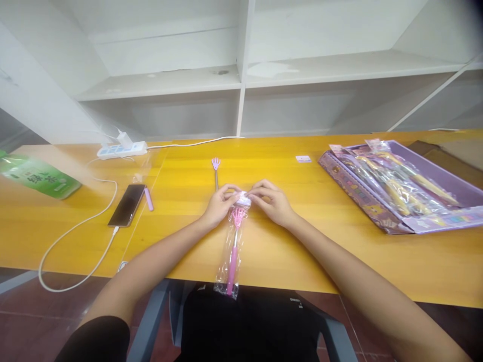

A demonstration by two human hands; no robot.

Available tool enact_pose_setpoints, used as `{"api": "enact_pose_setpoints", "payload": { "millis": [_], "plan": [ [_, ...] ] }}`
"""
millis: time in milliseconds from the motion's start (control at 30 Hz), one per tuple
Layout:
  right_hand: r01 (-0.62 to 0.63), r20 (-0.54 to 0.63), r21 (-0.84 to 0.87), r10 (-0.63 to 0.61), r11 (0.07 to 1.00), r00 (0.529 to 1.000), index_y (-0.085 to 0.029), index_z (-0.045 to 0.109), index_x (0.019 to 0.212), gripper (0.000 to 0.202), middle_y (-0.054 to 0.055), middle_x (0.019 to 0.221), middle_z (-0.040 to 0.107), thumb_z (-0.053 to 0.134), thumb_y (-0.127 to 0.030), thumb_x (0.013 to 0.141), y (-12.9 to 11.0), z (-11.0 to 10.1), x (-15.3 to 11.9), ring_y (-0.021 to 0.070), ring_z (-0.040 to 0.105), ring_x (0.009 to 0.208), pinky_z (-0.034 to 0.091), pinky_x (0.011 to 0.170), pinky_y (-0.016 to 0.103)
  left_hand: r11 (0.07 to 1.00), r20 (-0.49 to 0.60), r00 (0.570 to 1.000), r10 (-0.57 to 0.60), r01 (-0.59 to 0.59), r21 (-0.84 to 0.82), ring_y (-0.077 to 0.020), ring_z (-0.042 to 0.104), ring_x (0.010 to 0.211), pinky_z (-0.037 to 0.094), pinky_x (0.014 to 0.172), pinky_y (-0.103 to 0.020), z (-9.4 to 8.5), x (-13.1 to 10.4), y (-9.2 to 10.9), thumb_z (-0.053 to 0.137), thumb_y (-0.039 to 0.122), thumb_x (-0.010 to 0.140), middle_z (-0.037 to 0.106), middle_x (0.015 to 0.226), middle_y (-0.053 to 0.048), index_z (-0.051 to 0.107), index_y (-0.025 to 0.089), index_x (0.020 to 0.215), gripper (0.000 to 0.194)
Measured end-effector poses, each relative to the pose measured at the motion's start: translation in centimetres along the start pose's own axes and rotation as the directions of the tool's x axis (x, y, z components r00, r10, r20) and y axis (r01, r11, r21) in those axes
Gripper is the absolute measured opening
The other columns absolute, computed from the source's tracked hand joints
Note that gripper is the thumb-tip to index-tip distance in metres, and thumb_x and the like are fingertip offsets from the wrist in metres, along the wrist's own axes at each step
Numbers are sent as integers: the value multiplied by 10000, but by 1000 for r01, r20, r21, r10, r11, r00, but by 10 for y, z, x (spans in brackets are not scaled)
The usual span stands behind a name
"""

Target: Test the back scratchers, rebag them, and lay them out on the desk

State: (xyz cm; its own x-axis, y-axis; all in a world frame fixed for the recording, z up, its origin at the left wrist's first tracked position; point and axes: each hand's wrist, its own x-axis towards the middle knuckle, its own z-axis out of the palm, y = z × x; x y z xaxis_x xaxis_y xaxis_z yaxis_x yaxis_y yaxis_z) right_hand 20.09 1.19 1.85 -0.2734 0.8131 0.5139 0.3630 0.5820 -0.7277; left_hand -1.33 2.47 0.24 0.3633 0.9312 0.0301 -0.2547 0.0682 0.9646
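Observation:
A pink hand-shaped back scratcher in a clear plastic bag lies on the yellow wooden table, its lower end hanging over the near edge. My left hand and my right hand both pinch the bag's top flap from either side. Just beyond my hands lies a second scratcher, unwrapped, with a pink claw head and a metal shaft.
A purple box of bagged scratchers sits at the right. A phone on a white charging cable, a small purple stick and a power strip are at left, with a green packet farther left. White shelving stands behind.

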Motion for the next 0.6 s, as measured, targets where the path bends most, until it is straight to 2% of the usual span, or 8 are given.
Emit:
{"api": "enact_pose_setpoints", "payload": {
  "millis": [200, 367, 500, 600],
  "plan": [
    [43, 19, -33, -42, 999, 999, -266, 786, 1032, 259, 84, 1021, 639, 596, -441, 1053, 1, -1, 0, 245, 647, 976, 566, 883, 432, 998, -2, 998, 67, -67, 7, -192, 733, 872, 588, 844, -320, 3, 0, -3, 837, 521, 860, 758, 959, -48, 668, 193, 1009, 398],
    [46, 84, 36, -49, 998, 995, -246, 750, 969, 336, 88, 1030, 645, 549, -496, 1069, -5, -5, 0, 245, 643, 984, 541, 920, 439, 997, 10, 997, 80, -80, 19, -196, 710, 896, 574, 852, -317, 4, -1, 0, 795, 505, 886, 730, 977, -40, 682, 197, 992, 345],
    [-4, 138, 148, -17, 989, 990, -217, 606, 666, 607, 73, 926, 617, 409, -600, 1093, -8, -7, -1, 209, 615, 841, 518, 822, 391, 991, 41, 994, 104, -107, 82, -192, 686, 885, 549, 823, -295, 2, -5, 8, 699, 473, 937, 716, 954, -38, 720, 185, 948, 289],
    [-132, 143, 196, 105, 972, 984, -220, 568, 633, 660, 48, 794, 601, 401, -693, 1062, -6, -4, -1, 188, 584, 715, 494, 717, 357, 973, 32, 992, 122, -125, 195, -181, 689, 824, 538, 773, -280, 3, -7, 12, 760, 473, 904, 729, 888, -39, 692, 176, 914, 304]
  ]
}}
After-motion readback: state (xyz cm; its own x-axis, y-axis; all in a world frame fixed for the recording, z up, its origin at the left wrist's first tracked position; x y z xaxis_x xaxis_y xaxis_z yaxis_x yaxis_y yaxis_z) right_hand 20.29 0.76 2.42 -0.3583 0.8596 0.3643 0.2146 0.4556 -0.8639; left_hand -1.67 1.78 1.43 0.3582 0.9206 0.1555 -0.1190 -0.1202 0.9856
